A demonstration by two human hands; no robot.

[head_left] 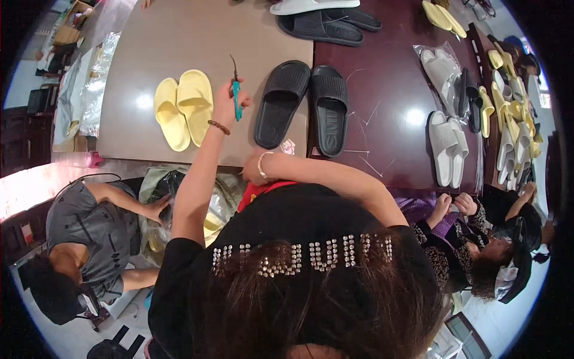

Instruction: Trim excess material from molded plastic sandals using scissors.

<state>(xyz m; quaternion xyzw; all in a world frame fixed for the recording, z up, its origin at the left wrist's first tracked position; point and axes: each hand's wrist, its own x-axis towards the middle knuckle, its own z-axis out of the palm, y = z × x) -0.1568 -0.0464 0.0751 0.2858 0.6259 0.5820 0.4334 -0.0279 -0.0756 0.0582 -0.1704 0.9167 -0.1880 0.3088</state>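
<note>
My left hand is raised over the tan table, fingers closed around the teal handle of a small pair of snips, whose dark thin tip points up and away from me. A brown bead bracelet sits on that wrist. Just left of this hand lies a pair of pale yellow slides, side by side, soles down. Just right of it lies a pair of black slides, spanning the seam where the tan table meets the dark maroon table.

My right hand is down at the near table edge, with a white bangle on the wrist. It rests near a small pink-and-white tag below the heel of the black pair, but I cannot tell whether the fingers are closed on anything.

On the maroon table, a white pair of slides lies bare, and behind it another pale pair sits in a clear plastic bag. More yellow and pale slides are stacked along the far right edge. Thin white strands lie scattered by the black pair. At lower left a person in grey reaches into a clear plastic sack.
</note>
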